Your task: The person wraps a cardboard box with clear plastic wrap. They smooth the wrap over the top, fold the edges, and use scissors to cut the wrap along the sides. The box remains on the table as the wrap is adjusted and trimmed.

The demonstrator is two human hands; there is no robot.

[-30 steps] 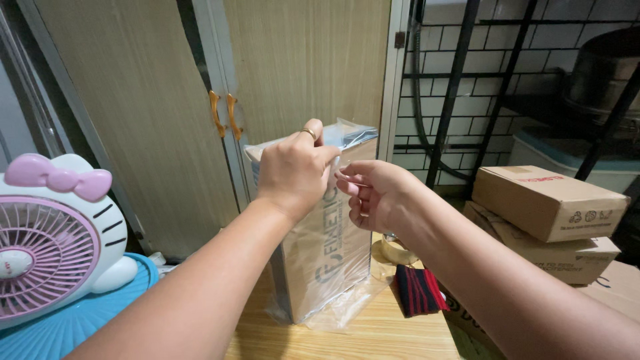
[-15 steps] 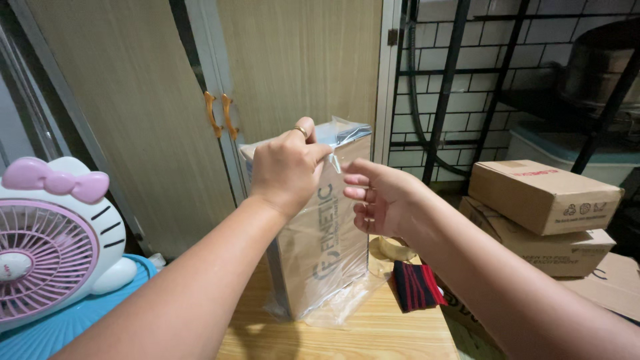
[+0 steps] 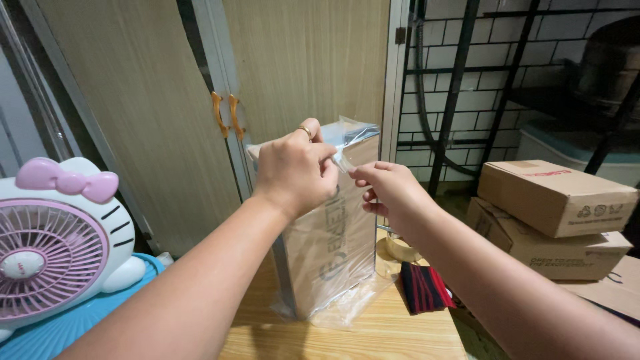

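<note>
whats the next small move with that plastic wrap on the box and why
Probably pull the pinched flap away and down with the right hand while the left hand steadies the box: the clear wrap is loose at the top, still covering the sides.

Upright box (image 3: 333,247): matt brown cardboard under glossy, crinkled clear plastic wrap (image 3: 353,137). Table (image 3: 360,333): smooth light wood grain. Cupboard doors (image 3: 133,120): matt wood-look laminate. Fan (image 3: 60,247): glossy pink-and-white plastic. Stacked cartons (image 3: 553,200): matt cardboard.

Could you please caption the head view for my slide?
Both hands, left hand and right hand, pinch clear plastic wrap atop an upright cardboard box.
</note>
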